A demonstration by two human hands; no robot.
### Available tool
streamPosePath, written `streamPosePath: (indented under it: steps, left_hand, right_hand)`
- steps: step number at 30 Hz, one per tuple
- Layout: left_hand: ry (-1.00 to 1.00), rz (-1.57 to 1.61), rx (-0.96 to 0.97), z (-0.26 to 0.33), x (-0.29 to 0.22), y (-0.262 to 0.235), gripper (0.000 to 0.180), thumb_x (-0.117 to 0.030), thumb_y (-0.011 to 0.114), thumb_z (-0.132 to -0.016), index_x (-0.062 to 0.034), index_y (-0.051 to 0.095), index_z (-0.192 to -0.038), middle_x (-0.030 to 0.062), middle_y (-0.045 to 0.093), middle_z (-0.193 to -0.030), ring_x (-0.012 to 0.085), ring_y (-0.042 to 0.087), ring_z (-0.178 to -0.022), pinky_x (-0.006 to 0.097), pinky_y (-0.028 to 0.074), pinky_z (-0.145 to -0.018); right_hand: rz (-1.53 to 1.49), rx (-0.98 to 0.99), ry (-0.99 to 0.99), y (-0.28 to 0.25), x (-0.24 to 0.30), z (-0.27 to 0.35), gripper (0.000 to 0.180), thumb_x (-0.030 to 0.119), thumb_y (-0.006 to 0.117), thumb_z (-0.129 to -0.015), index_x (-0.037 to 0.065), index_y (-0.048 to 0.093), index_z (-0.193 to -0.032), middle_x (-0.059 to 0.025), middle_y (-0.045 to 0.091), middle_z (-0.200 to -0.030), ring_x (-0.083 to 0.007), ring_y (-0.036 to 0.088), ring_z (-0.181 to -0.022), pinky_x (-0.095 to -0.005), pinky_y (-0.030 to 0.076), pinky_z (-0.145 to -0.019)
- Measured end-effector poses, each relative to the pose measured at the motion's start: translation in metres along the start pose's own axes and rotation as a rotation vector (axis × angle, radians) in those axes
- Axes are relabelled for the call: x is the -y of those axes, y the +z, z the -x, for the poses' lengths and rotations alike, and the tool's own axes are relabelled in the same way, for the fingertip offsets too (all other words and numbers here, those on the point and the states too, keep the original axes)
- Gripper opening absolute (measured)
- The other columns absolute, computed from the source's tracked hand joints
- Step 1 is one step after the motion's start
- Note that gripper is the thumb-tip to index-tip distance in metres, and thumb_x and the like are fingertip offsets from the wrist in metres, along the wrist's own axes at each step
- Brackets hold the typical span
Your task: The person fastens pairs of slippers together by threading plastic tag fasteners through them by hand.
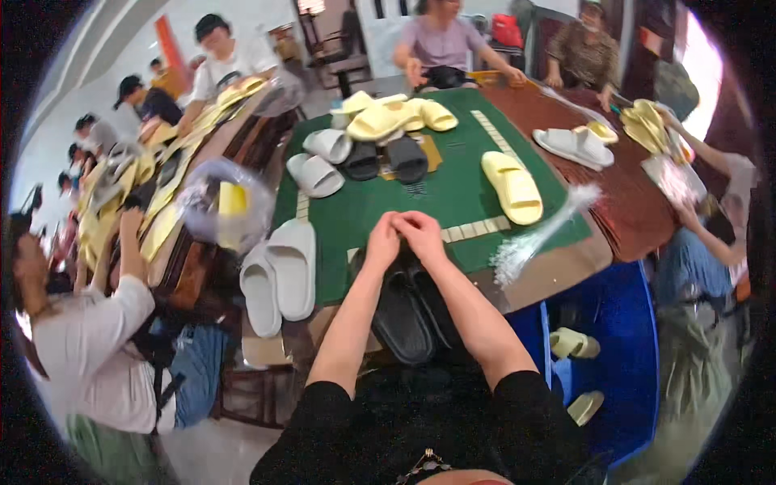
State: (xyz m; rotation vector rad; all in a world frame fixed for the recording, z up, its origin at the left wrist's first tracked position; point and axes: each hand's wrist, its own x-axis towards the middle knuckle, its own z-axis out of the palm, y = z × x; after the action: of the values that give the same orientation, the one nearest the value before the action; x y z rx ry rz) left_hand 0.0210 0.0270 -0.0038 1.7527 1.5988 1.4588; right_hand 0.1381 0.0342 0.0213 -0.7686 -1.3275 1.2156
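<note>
My left hand (383,241) and my right hand (422,234) meet at the near side of the green mat (380,210). Their fingertips are pinched together, and whatever they hold is too small or hidden to name. Just below them, between my forearms, a pair of black slide slippers (402,323) lies at the table edge, partly covered by my hands. A pair of light grey slippers (293,267) lies to the left. Right of my hands are a pale yellow slipper (517,190) and a bundle of thin clear plastic strips (525,250).
Yellow slippers (380,121), dark slippers (406,159) and grey slippers (315,175) crowd the mat's far side. A blue bin (622,364) with yellow slippers stands below right. A clear plastic bag (218,202) sits left. Several people work around the tables.
</note>
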Motion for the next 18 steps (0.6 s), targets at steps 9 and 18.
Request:
streamPosePath:
  steps: [9, 18]
  left_hand:
    - [0.033, -0.031, 0.016, 0.008, -0.013, -0.006, 0.026, -0.009, 0.040, -0.092, 0.0005, 0.055, -0.111, 0.0192, 0.064, -0.100, 0.0311, 0.062, -0.094, 0.035, 0.048, -0.081]
    - [0.051, -0.001, 0.045, 0.010, -0.023, -0.006, 0.021, -0.005, 0.041, -0.091, -0.0015, 0.055, -0.106, 0.0216, 0.063, -0.091, 0.0376, 0.062, -0.088, 0.040, 0.048, -0.075]
  right_hand:
    - [0.231, -0.055, -0.090, 0.003, 0.011, 0.012, 0.021, 0.019, 0.070, -0.079, 0.001, 0.069, -0.089, -0.0072, 0.069, -0.080, -0.0128, 0.063, -0.072, -0.0269, 0.049, -0.067]
    - [0.339, -0.073, 0.022, 0.000, 0.007, 0.007, 0.023, 0.022, 0.068, -0.080, 0.001, 0.070, -0.090, -0.0082, 0.070, -0.080, -0.0126, 0.064, -0.072, -0.0262, 0.049, -0.067]
